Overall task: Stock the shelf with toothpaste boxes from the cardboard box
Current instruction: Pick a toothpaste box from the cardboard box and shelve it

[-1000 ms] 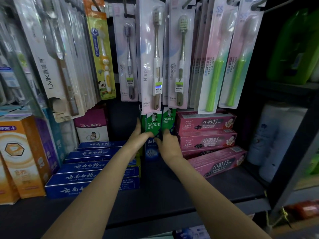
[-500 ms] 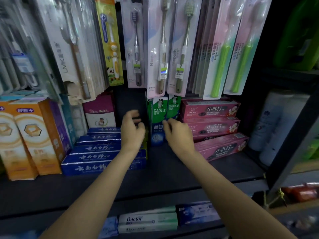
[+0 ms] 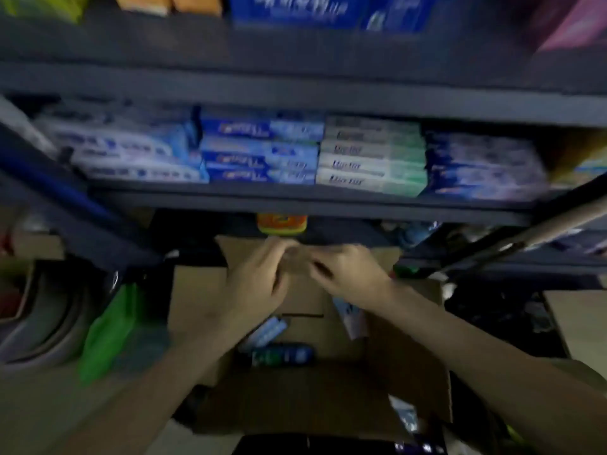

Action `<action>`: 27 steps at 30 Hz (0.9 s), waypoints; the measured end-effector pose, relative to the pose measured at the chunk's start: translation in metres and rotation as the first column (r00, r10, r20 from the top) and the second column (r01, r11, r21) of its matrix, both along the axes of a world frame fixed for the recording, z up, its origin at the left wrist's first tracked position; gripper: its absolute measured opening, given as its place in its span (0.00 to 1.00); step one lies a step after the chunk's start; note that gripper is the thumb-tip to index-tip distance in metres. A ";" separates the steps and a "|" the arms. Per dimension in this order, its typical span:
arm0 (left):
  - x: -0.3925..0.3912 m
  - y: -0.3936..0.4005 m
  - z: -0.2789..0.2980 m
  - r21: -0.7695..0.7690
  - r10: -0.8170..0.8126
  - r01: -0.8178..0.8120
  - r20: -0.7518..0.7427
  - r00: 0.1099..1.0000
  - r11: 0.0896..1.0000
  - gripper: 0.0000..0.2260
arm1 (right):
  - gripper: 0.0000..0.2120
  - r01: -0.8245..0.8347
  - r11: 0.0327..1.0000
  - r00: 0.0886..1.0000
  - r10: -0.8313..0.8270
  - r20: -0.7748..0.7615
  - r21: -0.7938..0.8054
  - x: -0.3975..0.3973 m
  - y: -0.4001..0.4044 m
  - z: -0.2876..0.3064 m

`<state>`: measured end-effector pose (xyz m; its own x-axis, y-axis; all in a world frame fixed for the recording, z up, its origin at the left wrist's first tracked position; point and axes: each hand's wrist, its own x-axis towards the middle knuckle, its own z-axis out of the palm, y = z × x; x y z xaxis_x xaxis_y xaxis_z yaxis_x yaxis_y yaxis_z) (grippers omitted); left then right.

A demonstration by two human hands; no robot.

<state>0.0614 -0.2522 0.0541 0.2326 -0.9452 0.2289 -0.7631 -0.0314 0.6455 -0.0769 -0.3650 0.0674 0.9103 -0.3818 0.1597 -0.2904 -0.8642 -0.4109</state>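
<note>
Two hands were over one open cardboard box point(image 3: 197, 310): the left hand point(image 3: 259, 277) and the right hand point(image 3: 348, 274). Inside the box, three toothpaste boxes could be made out through the blur: one pale blue point(image 3: 266, 333), one dark blue-green point(image 3: 282, 354) and one white and blue point(image 3: 349, 315). On the shelf point(image 3: 295, 200) above stood four stacks of toothpaste boxes: a light blue stack point(image 3: 131, 152), a blue stack point(image 3: 259, 149) four high, a white and green stack point(image 3: 371, 156) five high, and a dark blue stack point(image 3: 479, 165); the outer stacks were too blurred to count. One green bag point(image 3: 108, 333) lay left of the box
</note>
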 end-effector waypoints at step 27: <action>0.038 0.051 -0.205 0.817 0.305 0.344 -0.511 0.804 0.462 0.16 | 0.07 0.484 0.480 0.661 0.347 -0.666 0.731 0.018 0.038 -0.237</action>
